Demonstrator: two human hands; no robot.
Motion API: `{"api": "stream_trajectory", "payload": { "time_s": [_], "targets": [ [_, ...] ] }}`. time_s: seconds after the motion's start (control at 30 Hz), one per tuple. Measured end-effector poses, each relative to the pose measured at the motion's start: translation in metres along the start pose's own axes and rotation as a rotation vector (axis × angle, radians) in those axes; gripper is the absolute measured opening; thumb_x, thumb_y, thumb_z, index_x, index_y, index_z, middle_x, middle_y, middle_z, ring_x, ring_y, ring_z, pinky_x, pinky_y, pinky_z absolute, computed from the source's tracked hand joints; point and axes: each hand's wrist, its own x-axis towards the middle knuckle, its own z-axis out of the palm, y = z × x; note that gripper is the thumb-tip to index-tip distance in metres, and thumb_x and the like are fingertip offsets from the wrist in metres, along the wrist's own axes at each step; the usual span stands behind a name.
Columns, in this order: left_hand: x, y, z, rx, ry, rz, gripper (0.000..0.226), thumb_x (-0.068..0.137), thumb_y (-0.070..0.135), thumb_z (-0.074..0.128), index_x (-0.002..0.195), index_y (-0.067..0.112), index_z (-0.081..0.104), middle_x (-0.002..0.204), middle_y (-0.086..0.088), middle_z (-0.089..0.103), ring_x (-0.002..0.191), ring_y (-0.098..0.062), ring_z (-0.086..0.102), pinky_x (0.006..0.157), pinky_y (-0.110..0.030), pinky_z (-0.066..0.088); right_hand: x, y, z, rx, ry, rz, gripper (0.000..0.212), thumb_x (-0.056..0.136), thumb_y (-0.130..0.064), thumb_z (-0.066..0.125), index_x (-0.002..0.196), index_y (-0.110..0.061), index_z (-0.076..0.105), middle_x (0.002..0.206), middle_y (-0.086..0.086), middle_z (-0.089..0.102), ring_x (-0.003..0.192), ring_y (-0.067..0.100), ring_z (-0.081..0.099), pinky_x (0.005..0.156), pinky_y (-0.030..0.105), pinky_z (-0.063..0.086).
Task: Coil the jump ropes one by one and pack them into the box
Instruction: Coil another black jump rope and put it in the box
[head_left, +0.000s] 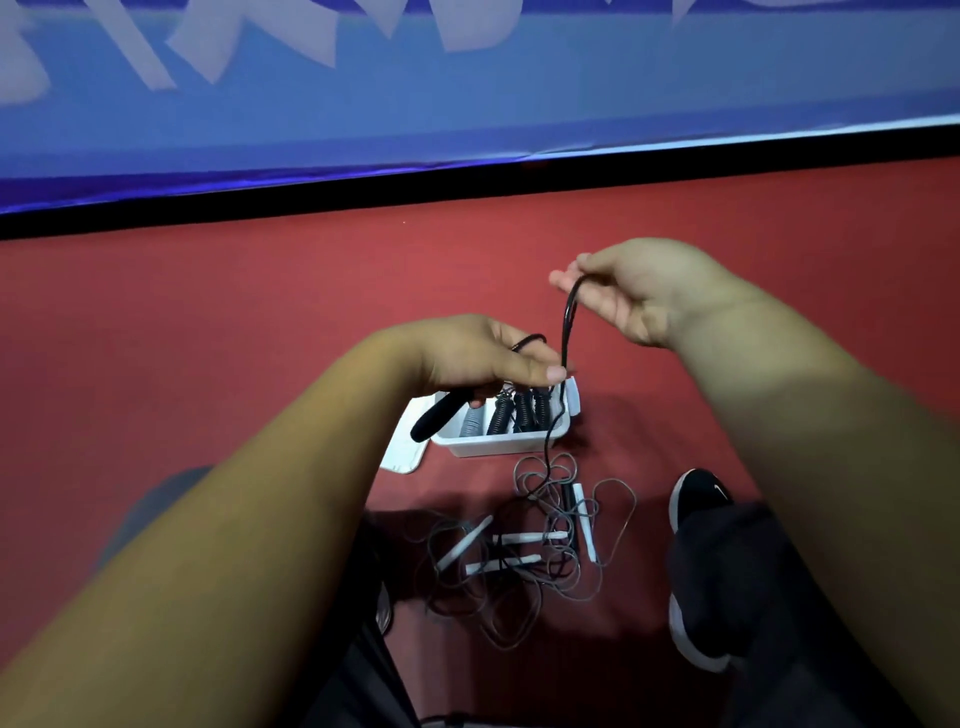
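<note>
My left hand (483, 358) grips the black handle (434, 413) of a black jump rope together with a small loop of its cord. My right hand (634, 291), raised higher and to the right, pinches the black cord (567, 317), which hangs down past the box to the floor. The white box (506, 441) stands on the red floor below my left hand and holds several coiled ropes (519, 410), black and grey. In front of the box lies a tangle of loose grey and black ropes (540, 545) with white handles.
The box's white lid (402, 452) lies beside it on the left. My knees and a black shoe (696, 499) flank the rope pile. A blue banner (467, 93) over a black strip closes off the far side of the red floor.
</note>
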Motion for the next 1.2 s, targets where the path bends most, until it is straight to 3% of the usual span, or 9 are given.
{"api": "stream_trajectory", "payload": {
  "time_s": [0.1, 0.2, 0.3, 0.4, 0.53, 0.63, 0.77, 0.97, 1.2],
  "targets": [
    [0.000, -0.001, 0.006, 0.037, 0.003, 0.053, 0.025, 0.092, 0.036, 0.078, 0.118, 0.033, 0.079, 0.097, 0.001, 0.068, 0.063, -0.009, 0.041, 0.062, -0.029, 0.037, 0.002, -0.004, -0.006, 0.172, 0.047, -0.042, 0.011, 0.106, 0.006, 0.054, 0.096, 0.006, 0.058, 0.089, 0.014, 0.059, 0.061, 0.026, 0.076, 0.056, 0.029, 0.063],
    [0.001, -0.002, 0.007, -0.004, 0.081, 0.107, 0.016, 0.097, 0.031, 0.074, 0.111, 0.026, 0.081, 0.092, -0.003, 0.066, 0.062, -0.014, 0.038, 0.061, -0.032, 0.036, 0.006, -0.005, -0.009, 0.176, 0.098, -0.030, 0.014, 0.109, -0.006, 0.056, 0.099, 0.004, 0.059, 0.097, 0.014, 0.058, 0.092, 0.030, 0.075, 0.056, 0.037, 0.064],
    [0.002, 0.000, 0.001, -0.122, 0.184, 0.150, 0.020, 0.098, 0.029, 0.072, 0.112, 0.017, 0.080, 0.082, 0.005, 0.071, 0.059, -0.017, 0.036, 0.060, -0.032, 0.036, 0.009, 0.002, -0.007, -0.218, 0.102, 0.058, 0.032, 0.113, -0.032, 0.050, 0.106, -0.004, 0.063, 0.112, 0.014, 0.062, 0.104, 0.033, 0.070, 0.068, 0.047, 0.065],
    [0.004, 0.006, -0.006, -0.316, 0.275, 0.194, 0.029, 0.100, 0.027, 0.069, 0.114, 0.002, 0.074, 0.075, 0.006, 0.070, 0.051, -0.013, 0.035, 0.052, -0.024, 0.031, 0.004, 0.012, -0.003, -0.479, 0.082, 0.111, 0.027, 0.109, -0.016, 0.041, 0.109, -0.006, 0.067, 0.117, 0.012, 0.066, 0.101, 0.032, 0.072, 0.067, 0.042, 0.061],
    [0.010, 0.012, -0.016, -0.613, 0.413, 0.221, 0.020, 0.099, 0.030, 0.070, 0.101, 0.010, 0.075, 0.081, 0.000, 0.067, 0.048, -0.009, 0.030, 0.048, -0.021, 0.025, -0.002, 0.022, 0.001, -0.826, -0.100, 0.083, 0.038, 0.101, 0.000, 0.035, 0.110, -0.013, 0.070, 0.114, 0.007, 0.073, 0.096, 0.023, 0.070, 0.085, 0.039, 0.062],
    [0.012, 0.012, -0.026, -0.780, 0.510, 0.205, 0.022, 0.100, 0.035, 0.069, 0.101, 0.013, 0.074, 0.078, 0.004, 0.062, 0.047, -0.007, 0.030, 0.045, -0.021, 0.027, -0.007, 0.027, 0.004, -0.990, -0.277, 0.054, 0.039, 0.097, -0.005, 0.048, 0.118, -0.021, 0.076, 0.117, 0.003, 0.077, 0.096, 0.020, 0.069, 0.095, 0.038, 0.059],
    [0.016, 0.010, -0.037, -0.879, 0.592, 0.187, 0.024, 0.100, 0.042, 0.067, 0.098, 0.018, 0.072, 0.076, 0.008, 0.059, 0.046, -0.006, 0.031, 0.044, -0.020, 0.029, -0.014, 0.030, 0.008, -1.024, -0.377, -0.012, 0.019, 0.103, -0.034, 0.069, 0.117, -0.021, 0.071, 0.105, 0.003, 0.078, 0.087, 0.018, 0.072, 0.087, 0.036, 0.059],
    [0.018, 0.011, -0.037, -0.608, 0.621, 0.069, 0.046, 0.104, 0.054, 0.055, 0.107, 0.012, 0.076, 0.087, 0.001, 0.074, 0.046, -0.010, 0.031, 0.045, -0.021, 0.033, -0.013, 0.018, 0.020, -0.455, -0.161, -0.174, 0.008, 0.107, -0.011, 0.062, 0.112, -0.005, 0.062, 0.088, 0.019, 0.073, 0.070, 0.025, 0.079, 0.062, 0.037, 0.066],
    [0.009, 0.009, -0.020, -0.396, 0.207, 0.089, 0.051, 0.109, 0.051, 0.045, 0.122, 0.010, 0.072, 0.119, -0.010, 0.077, 0.050, -0.012, 0.029, 0.052, -0.026, 0.036, -0.003, -0.006, 0.018, 0.265, -0.046, -0.195, 0.006, 0.108, 0.004, 0.050, 0.111, 0.008, 0.053, 0.090, 0.027, 0.074, 0.073, 0.026, 0.080, 0.061, 0.029, 0.063]
  ]
}}
